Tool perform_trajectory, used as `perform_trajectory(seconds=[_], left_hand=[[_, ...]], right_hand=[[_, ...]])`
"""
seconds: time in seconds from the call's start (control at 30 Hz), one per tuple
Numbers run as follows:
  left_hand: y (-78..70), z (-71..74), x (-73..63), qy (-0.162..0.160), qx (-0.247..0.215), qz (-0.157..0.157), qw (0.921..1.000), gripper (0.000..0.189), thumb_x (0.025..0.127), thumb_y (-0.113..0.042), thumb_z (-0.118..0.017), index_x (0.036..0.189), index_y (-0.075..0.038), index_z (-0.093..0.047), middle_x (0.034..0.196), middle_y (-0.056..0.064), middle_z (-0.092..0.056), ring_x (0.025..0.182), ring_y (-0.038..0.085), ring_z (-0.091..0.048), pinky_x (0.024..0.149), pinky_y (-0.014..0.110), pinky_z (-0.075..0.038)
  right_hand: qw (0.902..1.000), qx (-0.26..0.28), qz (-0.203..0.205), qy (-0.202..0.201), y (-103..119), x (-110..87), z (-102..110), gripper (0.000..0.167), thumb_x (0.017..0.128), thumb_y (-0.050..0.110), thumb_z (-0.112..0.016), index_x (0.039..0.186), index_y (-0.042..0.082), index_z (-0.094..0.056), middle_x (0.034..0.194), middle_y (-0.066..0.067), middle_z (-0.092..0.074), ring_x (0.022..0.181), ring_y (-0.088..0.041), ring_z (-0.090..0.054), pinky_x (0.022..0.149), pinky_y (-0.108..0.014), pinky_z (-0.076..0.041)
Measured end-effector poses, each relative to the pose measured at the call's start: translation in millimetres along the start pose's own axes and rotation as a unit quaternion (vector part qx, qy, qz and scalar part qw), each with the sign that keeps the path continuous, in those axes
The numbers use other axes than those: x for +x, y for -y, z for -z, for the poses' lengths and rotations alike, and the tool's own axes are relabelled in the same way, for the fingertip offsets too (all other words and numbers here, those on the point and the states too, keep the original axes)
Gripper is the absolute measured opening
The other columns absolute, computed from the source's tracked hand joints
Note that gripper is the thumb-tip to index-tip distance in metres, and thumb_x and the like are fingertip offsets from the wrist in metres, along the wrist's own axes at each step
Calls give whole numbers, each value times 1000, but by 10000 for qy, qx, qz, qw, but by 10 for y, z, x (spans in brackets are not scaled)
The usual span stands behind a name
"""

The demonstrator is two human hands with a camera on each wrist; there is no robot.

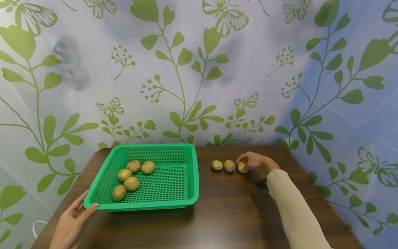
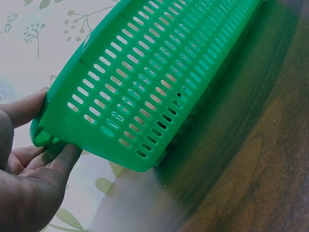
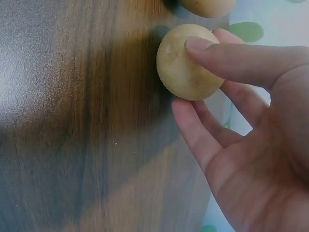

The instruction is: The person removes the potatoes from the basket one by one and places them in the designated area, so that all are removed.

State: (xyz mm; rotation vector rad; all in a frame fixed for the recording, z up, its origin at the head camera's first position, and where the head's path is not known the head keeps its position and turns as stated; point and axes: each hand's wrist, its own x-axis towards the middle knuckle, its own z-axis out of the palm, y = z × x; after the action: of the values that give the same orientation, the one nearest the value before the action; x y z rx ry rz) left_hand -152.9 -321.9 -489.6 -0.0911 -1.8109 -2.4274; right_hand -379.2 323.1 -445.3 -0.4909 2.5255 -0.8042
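Note:
At the table's left, my left hand [image 1: 72, 219] grips the near left corner of a green plastic basket [image 1: 196, 173], thumb over the rim and fingers beneath it. Several potatoes [image 1: 132, 183] lie in the left part of that basket. To its right, three potatoes form a row near the back of the table. My right hand [image 1: 255, 162] holds the rightmost potato [image 3: 186, 67] between thumb and fingers, seen closely in the right wrist view. Beside it are the middle potato [image 1: 229, 166] and the leftmost one [image 1: 217, 165].
The brown wooden table [image 1: 230, 221] has its back edge against a pale curtain [image 1: 199, 69] printed with green leaves and butterflies. A small black object [image 1: 262, 183] shows under the right wrist. A white loop [image 1: 36, 226] hangs past the table's left edge.

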Motion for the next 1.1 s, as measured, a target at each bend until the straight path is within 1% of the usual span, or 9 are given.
perform_trajectory(seconds=[0.17, 0.27, 0.33, 0.47, 0.5, 0.57, 0.7, 1.0, 1.1], left_hand=[[-5, 1, -1, -99, 87, 211, 9997, 72, 106, 4, -55, 166, -10, -18, 129, -17, -64, 116, -2, -61, 93, 18, -53], [-2, -2, 2, -111, 62, 201, 9997, 74, 106, 4, -55, 166, -4, -12, 129, -18, -64, 117, -2, -61, 92, 18, -53], [4, -1, 1, -100, 18, 171, 9998, 73, 106, 5, -54, 165, -3, -13, 129, -17, -64, 117, -2, -61, 92, 18, -54], [12, 0, -5, -77, -121, 102, 9998, 62, 105, 8, -53, 160, -17, -36, 129, -14, -66, 116, 0, -62, 91, 19, -55], [13, 2, -6, -75, -133, 98, 9998, 62, 105, 8, -53, 159, -18, -37, 129, -14, -66, 116, 1, -62, 92, 19, -55], [8, 1, -6, -86, -136, 145, 9998, 66, 106, 8, -53, 162, -17, -32, 128, -14, -66, 116, 0, -62, 92, 19, -55], [-12, -1, 0, -153, 50, 369, 9992, 78, 106, 2, -55, 164, 2, -3, 126, -19, -65, 114, -3, -62, 91, 17, -54], [-17, 17, 25, -183, 252, 533, 9981, 80, 107, -2, -58, 164, 3, -2, 125, -22, -63, 113, -4, -61, 91, 18, -54], [-25, 21, 28, -252, 352, 658, 9969, 81, 107, -5, -60, 164, 3, -3, 123, -23, -63, 111, -5, -62, 91, 19, -55]], right_hand=[[9999, 121, -21, -80, -28, -4, -19, 45, 84, 0, -80, 128, 3, -69, 140, -22, -52, 110, -32, -50, 86, -37, -50], [9997, 239, 1, -76, -28, -13, -22, 49, 83, -2, -80, 131, 0, -67, 138, -21, -53, 110, -32, -52, 87, -39, -53], [9996, 258, 17, -91, -21, -13, -19, 50, 84, -1, -81, 131, -1, -66, 138, -20, -54, 113, -33, -53, 88, -41, -54], [9994, 318, 65, -99, 10, -29, -1, 52, 83, -1, -82, 132, -5, -63, 136, -20, -57, 118, -36, -54, 92, -44, -56], [9994, 325, 45, -115, 19, -33, 4, 53, 84, -1, -82, 133, -6, -63, 136, -19, -57, 119, -36, -54, 92, -43, -55], [9991, 406, 8, -90, 38, -56, 14, 54, 83, -2, -80, 134, -7, -61, 134, -21, -57, 116, -39, -54, 91, -44, -55], [9967, 782, -208, -69, 73, -97, 27, 56, 83, -5, -76, 136, -7, -59, 137, -23, -52, 121, -42, -50, 97, -49, -49], [9921, 1198, -361, -49, 140, -162, 59, 56, 82, -9, -70, 136, -6, -55, 140, -23, -47, 126, -39, -45, 103, -53, -42], [9935, 1102, -297, -21, 176, -164, 80, 56, 84, -9, -69, 138, -6, -54, 141, -23, -48, 130, -41, -45, 104, -55, -44]])
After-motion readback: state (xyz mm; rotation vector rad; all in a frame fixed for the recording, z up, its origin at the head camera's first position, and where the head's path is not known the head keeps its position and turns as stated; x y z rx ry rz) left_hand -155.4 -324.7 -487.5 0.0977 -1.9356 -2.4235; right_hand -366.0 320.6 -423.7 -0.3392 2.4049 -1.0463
